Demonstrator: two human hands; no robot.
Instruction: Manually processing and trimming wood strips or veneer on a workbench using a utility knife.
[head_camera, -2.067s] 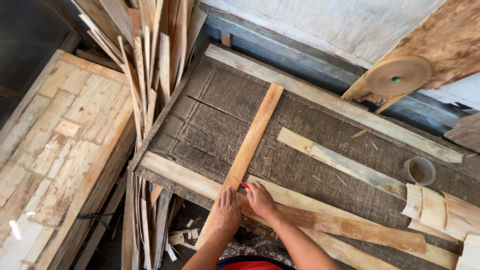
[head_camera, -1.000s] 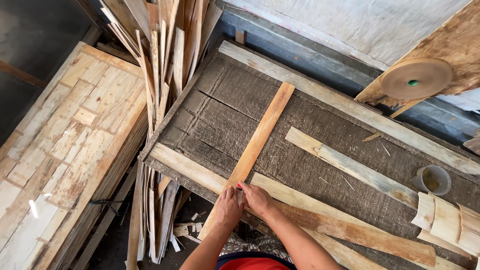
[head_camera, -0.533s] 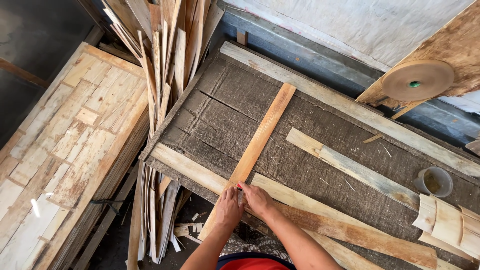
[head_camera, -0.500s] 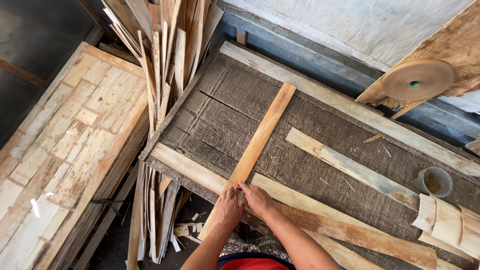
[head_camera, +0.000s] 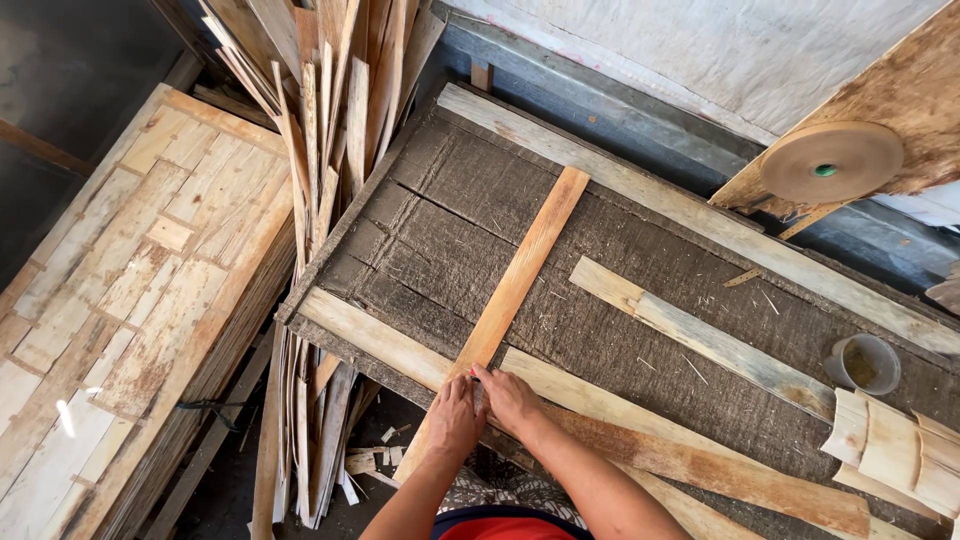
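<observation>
- Left hand (head_camera: 455, 415) lies palm down, fingers together and pointing away from the body
- Right hand (head_camera: 508, 398) sits just beside it, fingertips nearly meeting
- Both forearms bare, angled inward

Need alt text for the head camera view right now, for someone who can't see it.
Both hands, left hand and right hand, press on the near end of an orange wooden strip lying across a dark worktable. A pale strip and a small cup lie to the right.
</observation>
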